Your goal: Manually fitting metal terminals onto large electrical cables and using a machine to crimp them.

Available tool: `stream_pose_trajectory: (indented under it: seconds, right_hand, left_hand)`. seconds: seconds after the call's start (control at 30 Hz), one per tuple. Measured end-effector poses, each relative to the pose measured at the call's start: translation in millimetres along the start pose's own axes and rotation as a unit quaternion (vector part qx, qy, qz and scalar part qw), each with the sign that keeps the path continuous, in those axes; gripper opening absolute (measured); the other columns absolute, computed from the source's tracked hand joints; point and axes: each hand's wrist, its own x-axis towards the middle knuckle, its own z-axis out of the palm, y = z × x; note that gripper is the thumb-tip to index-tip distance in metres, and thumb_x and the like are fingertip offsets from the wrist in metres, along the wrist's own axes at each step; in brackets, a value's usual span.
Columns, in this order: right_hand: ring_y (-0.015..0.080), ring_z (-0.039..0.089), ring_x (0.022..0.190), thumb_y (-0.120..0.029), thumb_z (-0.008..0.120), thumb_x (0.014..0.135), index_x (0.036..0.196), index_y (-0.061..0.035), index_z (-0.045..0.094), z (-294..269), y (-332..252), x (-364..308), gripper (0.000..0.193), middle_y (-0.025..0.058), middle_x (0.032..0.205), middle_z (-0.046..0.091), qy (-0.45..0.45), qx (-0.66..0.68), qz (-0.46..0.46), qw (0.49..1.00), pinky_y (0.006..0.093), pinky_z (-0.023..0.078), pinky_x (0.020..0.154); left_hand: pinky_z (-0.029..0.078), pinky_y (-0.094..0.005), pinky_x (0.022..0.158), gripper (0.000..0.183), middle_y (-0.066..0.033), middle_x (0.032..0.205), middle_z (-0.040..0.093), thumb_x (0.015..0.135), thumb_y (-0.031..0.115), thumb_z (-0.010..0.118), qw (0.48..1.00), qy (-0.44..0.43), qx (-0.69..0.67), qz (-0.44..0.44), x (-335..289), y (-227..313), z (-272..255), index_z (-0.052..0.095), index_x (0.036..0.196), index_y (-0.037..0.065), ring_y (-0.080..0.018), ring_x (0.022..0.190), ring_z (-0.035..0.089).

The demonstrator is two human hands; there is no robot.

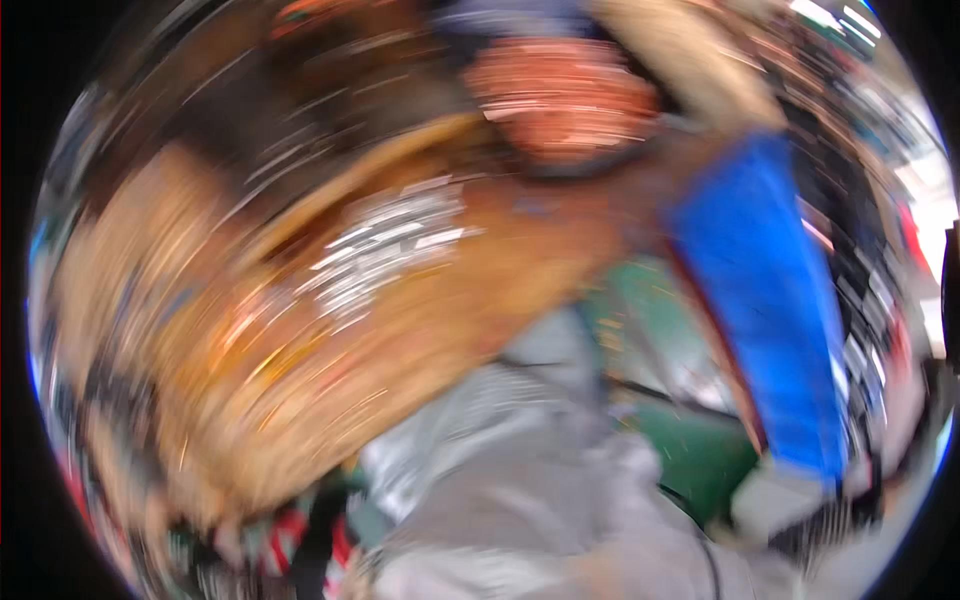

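Observation:
Strong motion blur smears everything. Neither my left hand nor my right hand can be made out. Grey clothing (500,480) fills the lower middle, up against the near edge of a brown wooden worktop (520,260). On that worktop lies a cluster of shiny silvery pieces (390,245), too smeared to name. Beyond them is a reddish, copper-coloured mass (560,95) with a dark curved rim below it; its kind is unclear.
A large bright blue panel-like thing (765,290) stands at the right. Between it and the grey clothing shows a green surface (690,455) with yellowish specks. Dark blurred shapes (340,90) line the far left. Red and white bits (290,540) show at lower left.

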Motion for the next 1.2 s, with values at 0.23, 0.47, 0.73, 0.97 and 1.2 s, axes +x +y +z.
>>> stream_pose_trajectory:
  seconds: [0.23, 0.47, 0.73, 0.97, 1.2]
  right_hand:
    - [0.0247, 0.058, 0.075, -0.036, 0.051, 0.085, 0.084, -0.0015, 0.059, 553, -28, 125, 0.035, 0.0129, 0.082, 0.062, -0.402, -0.259, -0.239, 0.845, 0.0325, 0.044, 0.074]
    - [0.023, 0.054, 0.059, -0.046, 0.054, 0.08, 0.071, -0.004, 0.061, 745, -67, 86, 0.043, 0.0069, 0.063, 0.057, -0.482, -0.094, -0.202, 0.848, 0.0339, 0.04, 0.056]
    - [0.0229, 0.058, 0.073, -0.022, 0.064, 0.075, 0.085, -0.01, 0.063, 798, -56, 87, 0.015, 0.0045, 0.079, 0.061, -0.615, -0.036, -0.243, 0.749, 0.0341, 0.044, 0.061]
    - [0.0222, 0.062, 0.077, -0.017, 0.063, 0.077, 0.092, -0.0059, 0.064, 838, -56, 74, 0.019, 0.0067, 0.083, 0.064, -0.58, 0.092, -0.232, 0.775, 0.0304, 0.048, 0.07]
    - [0.0185, 0.063, 0.079, -0.02, 0.065, 0.08, 0.106, -0.0037, 0.058, 862, -70, 68, 0.032, 0.0112, 0.088, 0.063, -0.557, 0.205, -0.038, 0.804, 0.029, 0.05, 0.069]
  left_hand:
    - [0.047, -0.041, 0.072, 0.032, -0.0147, 0.099, 0.058, 0.08, 0.024, 0.054, 0.84, -0.075, 0.342, -0.414, -260, 8, -148, 0.055, 0.107, 0.007, -0.0315, 0.086, 0.057]
    - [0.047, -0.0403, 0.074, 0.033, -0.0142, 0.101, 0.057, 0.077, 0.017, 0.057, 0.833, 0.017, 0.286, -0.474, -264, -20, -127, 0.055, 0.108, 0.008, -0.0325, 0.088, 0.057]
    - [0.048, -0.0235, 0.071, 0.021, -0.0041, 0.087, 0.062, 0.076, 0.0, 0.066, 0.792, 0.327, -0.405, -0.319, -187, 56, -119, 0.058, 0.095, 0.001, -0.0117, 0.081, 0.059]
    - [0.046, -0.0304, 0.074, 0.015, -0.0069, 0.082, 0.061, 0.068, -0.008, 0.066, 0.857, 0.365, -0.328, -0.157, -157, 84, -98, 0.057, 0.069, 0.004, -0.0172, 0.081, 0.057]
    - [0.046, -0.0314, 0.073, 0.014, -0.007, 0.078, 0.061, 0.069, -0.002, 0.068, 0.852, 0.357, -0.369, -0.102, -148, 91, -92, 0.057, 0.064, 0.005, -0.0203, 0.081, 0.057]
